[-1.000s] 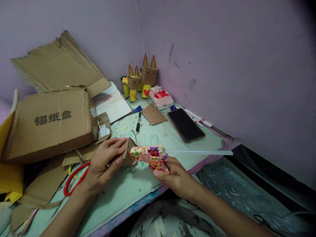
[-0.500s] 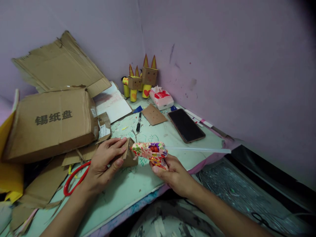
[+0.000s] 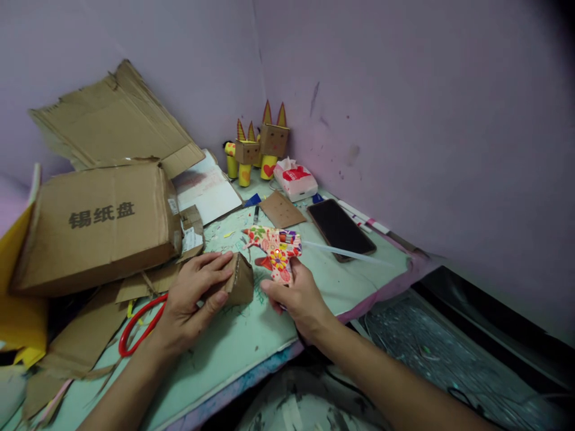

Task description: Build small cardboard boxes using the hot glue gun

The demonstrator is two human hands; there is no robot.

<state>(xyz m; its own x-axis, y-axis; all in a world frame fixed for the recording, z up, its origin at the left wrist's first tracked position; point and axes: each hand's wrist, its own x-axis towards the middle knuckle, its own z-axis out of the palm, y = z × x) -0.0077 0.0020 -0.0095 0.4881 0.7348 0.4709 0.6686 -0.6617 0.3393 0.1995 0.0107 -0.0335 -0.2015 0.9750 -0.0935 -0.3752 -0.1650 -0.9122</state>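
Observation:
My left hand (image 3: 197, 299) grips a small folded cardboard piece (image 3: 241, 280) on the pale green table, its thumb and fingers around the left end. In my right hand (image 3: 299, 293) is a flower-patterned glue gun (image 3: 279, 254) held by its handle. The gun's nozzle points left, above and apart from the cardboard piece. A long translucent glue stick (image 3: 344, 250) sticks out of its back, passing over the near edge of the phone (image 3: 341, 228). Red scissor handles (image 3: 130, 335) lie beside my left wrist.
A large cardboard box (image 3: 96, 230) and cardboard scraps (image 3: 85, 335) fill the left side. Behind are two cardboard-headed figures (image 3: 274, 140), a tissue pack (image 3: 296, 179), a brown card (image 3: 282, 209), an open notebook (image 3: 211, 191) and a black marker (image 3: 256, 215). Walls meet at the back.
My right hand has raised the glue gun up and away from the cardboard piece, its nozzle no longer at the piece's edge. My left hand keeps its hold.

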